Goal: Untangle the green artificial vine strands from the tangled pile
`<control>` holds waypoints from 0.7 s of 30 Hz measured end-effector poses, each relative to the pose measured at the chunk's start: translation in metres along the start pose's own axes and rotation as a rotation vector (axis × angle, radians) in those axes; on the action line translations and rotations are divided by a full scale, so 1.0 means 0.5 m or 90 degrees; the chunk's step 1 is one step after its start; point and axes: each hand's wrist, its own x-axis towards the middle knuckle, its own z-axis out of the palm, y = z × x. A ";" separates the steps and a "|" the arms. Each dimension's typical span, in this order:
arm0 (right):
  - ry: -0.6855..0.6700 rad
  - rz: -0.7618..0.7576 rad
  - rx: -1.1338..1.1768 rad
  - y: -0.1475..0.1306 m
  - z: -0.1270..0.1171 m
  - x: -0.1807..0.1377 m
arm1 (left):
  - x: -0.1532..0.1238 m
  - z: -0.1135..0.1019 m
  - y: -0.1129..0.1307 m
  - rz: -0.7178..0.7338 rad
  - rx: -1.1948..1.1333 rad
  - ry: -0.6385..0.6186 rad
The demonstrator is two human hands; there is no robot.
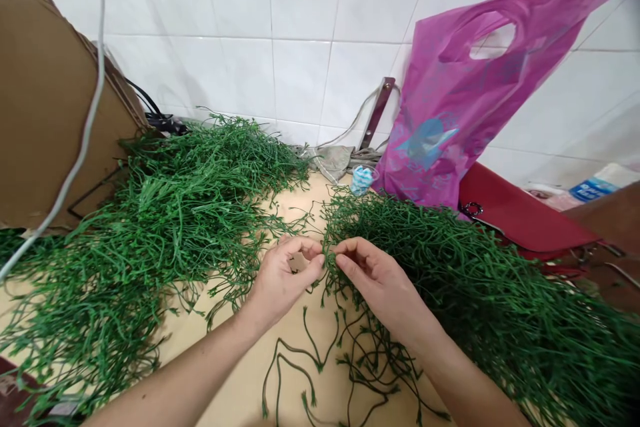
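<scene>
The left grip and the right grip were raised just above the counter, almost touching each other, with the fingers curled inward. Each was pressed together in a pinch on a thin dark green vine-like stem, which lay between the 2 grips, though the fingers hid its exact hold.

Directly below the grips lay a loose tangle of long, thin dark green stems with small forked tips, spread on the pale cream counter. Left of the left grip stood a large, bushy heap of bright green leafy vines. Right of the right grip, and touching it, lay a 2nd green heap of the same vines.

Well beyond the grips, a magenta plastic carrier bag with a cut-out handle leaned against a white ceramic tile wall. A dark red bag with a metal ring lay beyond the right heap. Beyond the left heap and far from the left grip stood a brown cardboard sheet, with a grey cable hanging in front of it. A small clear cup holding something blue and white sat beyond the grips, between the 2 heaps.
</scene>
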 end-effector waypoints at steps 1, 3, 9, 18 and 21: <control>-0.003 -0.003 -0.004 0.003 0.001 0.000 | -0.001 0.001 -0.001 0.015 0.016 -0.001; -0.005 -0.016 -0.018 0.008 0.002 0.000 | -0.002 0.001 -0.002 0.043 0.059 -0.002; -0.014 -0.097 -0.080 -0.003 0.002 -0.002 | -0.011 -0.004 0.004 0.084 0.141 -0.019; 0.009 -0.171 -0.162 -0.008 -0.018 0.004 | -0.022 0.003 0.008 0.143 0.192 -0.041; -0.019 -0.128 -0.144 -0.005 -0.033 0.006 | -0.020 0.001 0.009 0.134 0.152 -0.035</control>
